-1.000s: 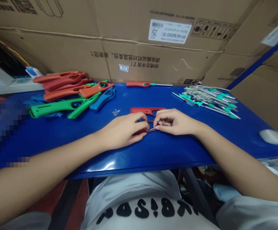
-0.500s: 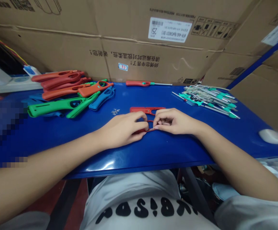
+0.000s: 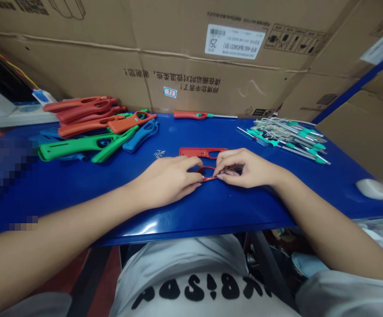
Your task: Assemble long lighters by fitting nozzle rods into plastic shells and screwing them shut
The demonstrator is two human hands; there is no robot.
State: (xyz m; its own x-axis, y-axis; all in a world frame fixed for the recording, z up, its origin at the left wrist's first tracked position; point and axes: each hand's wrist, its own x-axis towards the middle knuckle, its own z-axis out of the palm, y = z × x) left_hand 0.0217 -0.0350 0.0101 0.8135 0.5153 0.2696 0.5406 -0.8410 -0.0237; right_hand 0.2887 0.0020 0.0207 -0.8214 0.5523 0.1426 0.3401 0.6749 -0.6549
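My left hand (image 3: 168, 178) lies curled over a red plastic handle shell (image 3: 207, 173) on the blue table (image 3: 79, 185), pressing it down. My right hand (image 3: 244, 167) pinches the same shell from the right, fingers closed on its ring end and on a thin part that I cannot make out. A second red handle shell (image 3: 200, 152) lies flat just beyond my fingers. A few small metal springs (image 3: 160, 154) sit to the left of it.
A heap of red, orange, green and blue handle shells (image 3: 92, 130) fills the table's back left. A finished red lighter (image 3: 198, 116) lies by the cardboard boxes (image 3: 185, 53). Several metal rods with green fittings (image 3: 287, 134) are piled at the right. A white object (image 3: 373, 188) sits far right.
My right hand has slid slightly right and turned, uncovering more of the red ring between my hands. My left hand stays put.
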